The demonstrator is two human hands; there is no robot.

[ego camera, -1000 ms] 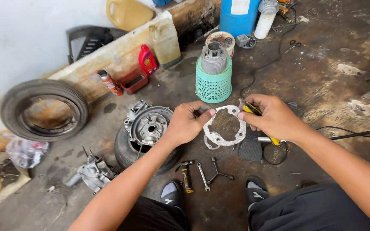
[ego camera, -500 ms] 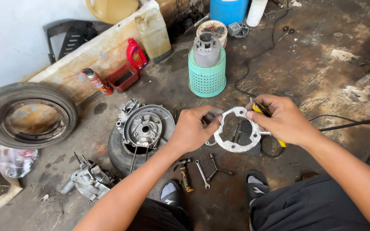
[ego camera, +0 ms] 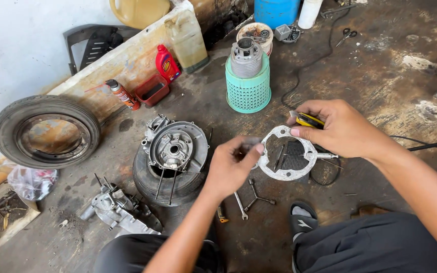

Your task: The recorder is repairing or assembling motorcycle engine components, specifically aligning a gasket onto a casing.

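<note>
Centre-right of the frame, the right hand (ego camera: 342, 129) pinches the top edge of a flat, pale grey metal ring-shaped gasket plate (ego camera: 285, 154), fingers also curled round a yellow-handled tool (ego camera: 308, 120). The left hand (ego camera: 231, 167), mid-frame, grips the ring's left edge between thumb and fingertips. Below it lie steel wrenches (ego camera: 251, 198) on the stained concrete floor (ego camera: 380, 60). Left of the hands, a grey engine casing (ego camera: 175, 149) rests on a small black tyre (ego camera: 150, 184).

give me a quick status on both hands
Right hand grips ring gasket plus yellow tool. Left hand pinches gasket's edge. Wrenches on floor below.
</note>
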